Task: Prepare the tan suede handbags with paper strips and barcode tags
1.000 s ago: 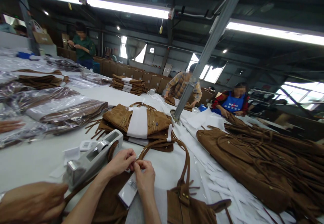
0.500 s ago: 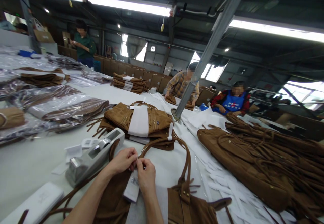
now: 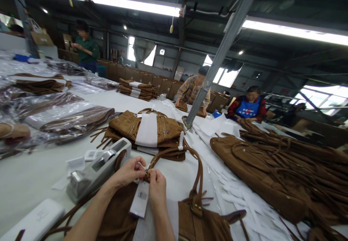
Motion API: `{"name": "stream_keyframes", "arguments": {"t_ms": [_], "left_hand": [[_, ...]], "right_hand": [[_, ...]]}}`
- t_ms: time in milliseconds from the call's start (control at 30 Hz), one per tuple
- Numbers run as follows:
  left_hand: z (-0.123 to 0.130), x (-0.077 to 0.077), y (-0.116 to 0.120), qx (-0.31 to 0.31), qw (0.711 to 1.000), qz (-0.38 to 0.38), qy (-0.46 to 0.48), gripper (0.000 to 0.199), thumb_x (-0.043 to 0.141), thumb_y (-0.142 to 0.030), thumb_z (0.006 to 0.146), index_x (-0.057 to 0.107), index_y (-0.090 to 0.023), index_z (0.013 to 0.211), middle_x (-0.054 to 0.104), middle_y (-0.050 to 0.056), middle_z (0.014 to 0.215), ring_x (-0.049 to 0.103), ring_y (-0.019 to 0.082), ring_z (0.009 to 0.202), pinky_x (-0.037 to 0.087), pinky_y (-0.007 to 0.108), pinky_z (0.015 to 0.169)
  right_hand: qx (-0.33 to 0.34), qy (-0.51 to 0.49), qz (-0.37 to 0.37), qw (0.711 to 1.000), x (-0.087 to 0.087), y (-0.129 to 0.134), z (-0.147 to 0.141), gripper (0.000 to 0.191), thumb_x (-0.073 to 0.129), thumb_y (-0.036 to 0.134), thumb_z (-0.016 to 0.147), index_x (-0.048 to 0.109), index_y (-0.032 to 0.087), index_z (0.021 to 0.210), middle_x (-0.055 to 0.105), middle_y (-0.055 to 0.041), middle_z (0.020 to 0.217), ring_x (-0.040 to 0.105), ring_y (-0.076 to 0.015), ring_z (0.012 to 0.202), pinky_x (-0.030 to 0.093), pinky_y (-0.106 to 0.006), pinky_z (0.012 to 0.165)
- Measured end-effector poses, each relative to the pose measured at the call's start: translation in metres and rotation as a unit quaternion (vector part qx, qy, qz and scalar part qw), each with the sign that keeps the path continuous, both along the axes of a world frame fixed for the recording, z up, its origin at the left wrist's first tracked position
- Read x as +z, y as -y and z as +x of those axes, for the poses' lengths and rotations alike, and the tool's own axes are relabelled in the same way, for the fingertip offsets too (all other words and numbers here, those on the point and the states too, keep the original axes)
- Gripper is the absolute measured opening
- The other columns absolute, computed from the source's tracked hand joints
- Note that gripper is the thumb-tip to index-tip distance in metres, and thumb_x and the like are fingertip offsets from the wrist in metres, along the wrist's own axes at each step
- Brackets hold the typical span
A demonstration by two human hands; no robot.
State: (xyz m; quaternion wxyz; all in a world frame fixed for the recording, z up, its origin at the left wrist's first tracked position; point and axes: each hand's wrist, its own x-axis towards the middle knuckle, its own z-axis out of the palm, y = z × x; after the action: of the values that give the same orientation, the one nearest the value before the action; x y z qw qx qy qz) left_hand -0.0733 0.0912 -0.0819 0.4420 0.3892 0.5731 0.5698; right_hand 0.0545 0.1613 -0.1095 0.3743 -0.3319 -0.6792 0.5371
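A brown bag (image 3: pixel 190 217) with a pale paper band lies in front of me, its looped handle (image 3: pixel 200 164) standing up. At the left base of this handle, my left hand (image 3: pixel 136 168) pinches a thin pale string. Close beside it, my right hand (image 3: pixel 155 179) has its fingers closed at the same spot, on the string and handle base. A white tag (image 3: pixel 140 199) with a barcode hangs just below the fingers. What lies between the fingertips is small and partly hidden.
A grey tape dispenser (image 3: pixel 98 172) stands left of my hands. Banded brown bags (image 3: pixel 146 128) lie ahead, more brown bags (image 3: pixel 261 172) at right, plastic-wrapped ones (image 3: pixel 73 115) at left. A metal post (image 3: pixel 208 77) rises beyond. Three people stand farther back; another person's hand (image 3: pixel 15 131) shows at far left.
My left fingers have lifted and parted slightly from my right ones, showing the string between them. The tag has turned so its barcode shows more clearly. The view has shifted slightly.
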Motion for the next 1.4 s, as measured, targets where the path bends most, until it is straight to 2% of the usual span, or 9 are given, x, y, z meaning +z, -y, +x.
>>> {"name": "stream_keyframes", "arguments": {"t_ms": [167, 433, 567, 733, 867, 967, 1133, 1267, 1400], "left_hand": [[-0.001, 0.000, 0.000, 0.035, 0.999, 0.012, 0.010, 0.040, 0.067, -0.028, 0.060, 0.037, -0.022, 0.086, 0.062, -0.007, 0.057, 0.057, 0.011, 0.054, 0.039, 0.020, 0.055], [-0.002, 0.004, 0.000, 0.075, 0.997, 0.009, -0.019, 0.041, 0.064, -0.019, 0.056, 0.039, -0.021, 0.087, 0.063, -0.006, 0.057, 0.058, 0.012, 0.053, 0.042, 0.023, 0.058], [-0.005, 0.008, 0.003, 0.115, 0.993, 0.002, -0.024, 0.030, 0.058, -0.029, 0.063, 0.040, -0.022, 0.086, 0.057, -0.007, 0.065, 0.062, 0.013, 0.067, 0.041, 0.022, 0.061], [-0.004, 0.006, 0.007, 0.067, 0.994, -0.049, -0.069, 0.043, 0.058, -0.037, 0.067, 0.048, -0.019, 0.104, 0.053, -0.008, 0.061, 0.053, 0.012, 0.054, 0.036, 0.023, 0.052], [-0.008, -0.002, 0.004, 0.101, 0.973, -0.094, -0.184, 0.031, 0.064, -0.026, 0.055, 0.057, -0.016, 0.084, 0.050, -0.008, 0.052, 0.049, 0.012, 0.051, 0.030, 0.023, 0.052], [-0.010, -0.002, 0.003, 0.107, 0.960, -0.112, -0.234, 0.011, 0.059, -0.026, 0.060, 0.057, -0.018, 0.066, 0.050, -0.006, 0.043, 0.050, 0.014, 0.047, 0.031, 0.025, 0.051], [-0.006, 0.008, 0.008, 0.089, 0.964, -0.103, -0.230, 0.023, 0.055, -0.039, 0.068, 0.056, -0.019, 0.058, 0.054, -0.003, 0.042, 0.051, 0.015, 0.043, 0.035, 0.024, 0.048], [-0.013, 0.016, 0.014, 0.104, 0.970, -0.090, -0.203, 0.028, 0.051, -0.043, 0.070, 0.059, -0.018, 0.077, 0.054, -0.004, 0.045, 0.046, 0.013, 0.040, 0.031, 0.022, 0.044], [-0.028, 0.021, 0.025, 0.126, 0.966, -0.093, -0.205, 0.027, 0.057, -0.031, 0.064, 0.063, -0.016, 0.086, 0.053, -0.005, 0.046, 0.048, 0.013, 0.043, 0.031, 0.022, 0.046]], "right_hand": [[0.035, 0.004, -0.009, 0.999, 0.008, 0.004, 0.002, 0.030, 0.057, 0.040, 0.077, 0.070, 0.014, 0.073, 0.070, -0.0058, 0.070, 0.061, -0.0188, 0.067, 0.046, -0.027, 0.064], [-0.030, 0.043, 0.065, 0.996, 0.005, 0.006, 0.002, 0.027, 0.051, 0.037, 0.080, 0.065, 0.017, 0.068, 0.067, -0.0024, 0.065, 0.057, -0.0162, 0.062, 0.042, -0.025, 0.059], [-0.055, 0.039, 0.052, 0.996, 0.003, 0.002, 0.002, 0.027, 0.047, 0.037, 0.081, 0.061, 0.018, 0.068, 0.064, -0.0014, 0.064, 0.056, -0.0161, 0.062, 0.042, -0.025, 0.060], [-0.049, 0.034, 0.037, 0.998, 0.001, 0.001, 0.001, 0.027, 0.047, 0.039, 0.082, 0.058, 0.018, 0.069, 0.062, -0.0012, 0.065, 0.055, -0.0159, 0.063, 0.042, -0.025, 0.059], [-0.007, 0.007, 0.024, 1.000, 0.008, 0.003, 0.006, 0.027, 0.046, 0.038, 0.083, 0.061, 0.017, 0.073, 0.064, -0.0021, 0.067, 0.057, -0.0153, 0.062, 0.045, -0.024, 0.060], [0.073, 0.020, 0.058, 0.995, 0.023, 0.002, 0.026, 0.022, 0.047, 0.021, 0.075, 0.067, 0.017, 0.084, 0.068, -0.0033, 0.077, 0.061, -0.0165, 0.071, 0.048, -0.026, 0.068], [0.261, 0.143, 0.201, 0.933, 0.050, 0.006, 0.069, 0.063, 0.046, 0.005, 0.058, 0.067, 0.028, 0.112, 0.061, -0.0038, 0.126, 0.055, -0.0216, 0.116, 0.038, -0.040, 0.102], [0.262, 0.189, 0.220, 0.920, 0.053, 0.019, 0.074, 0.054, 0.060, 0.012, 0.065, 0.066, 0.033, 0.114, 0.053, -0.0063, 0.137, 0.046, -0.0282, 0.127, 0.033, -0.049, 0.104], [0.202, 0.209, 0.232, 0.928, 0.041, 0.027, 0.053, 0.032, 0.062, 0.019, 0.072, 0.073, 0.035, 0.098, 0.060, -0.0037, 0.128, 0.045, -0.0304, 0.124, 0.030, -0.053, 0.103]]}}
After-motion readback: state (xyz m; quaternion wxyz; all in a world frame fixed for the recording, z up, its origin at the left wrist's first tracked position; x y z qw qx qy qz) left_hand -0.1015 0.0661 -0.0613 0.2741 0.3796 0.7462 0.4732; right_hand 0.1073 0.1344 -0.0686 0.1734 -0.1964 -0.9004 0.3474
